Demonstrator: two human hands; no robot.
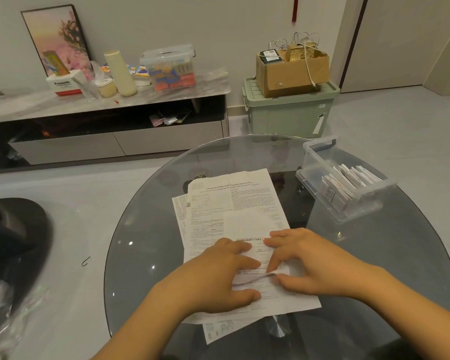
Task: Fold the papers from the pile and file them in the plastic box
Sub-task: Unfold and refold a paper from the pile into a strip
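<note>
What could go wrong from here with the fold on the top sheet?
1. Both the left hand and right hand work the top sheet while it lies on the pile; a lower sheet could get caught in the fold or dragged off.
2. The sheets rest on a smooth glass table, so the stack might slide and skew the crease.
3. The plastic box already looks packed with folded papers; a bulky fold may not fit.
</note>
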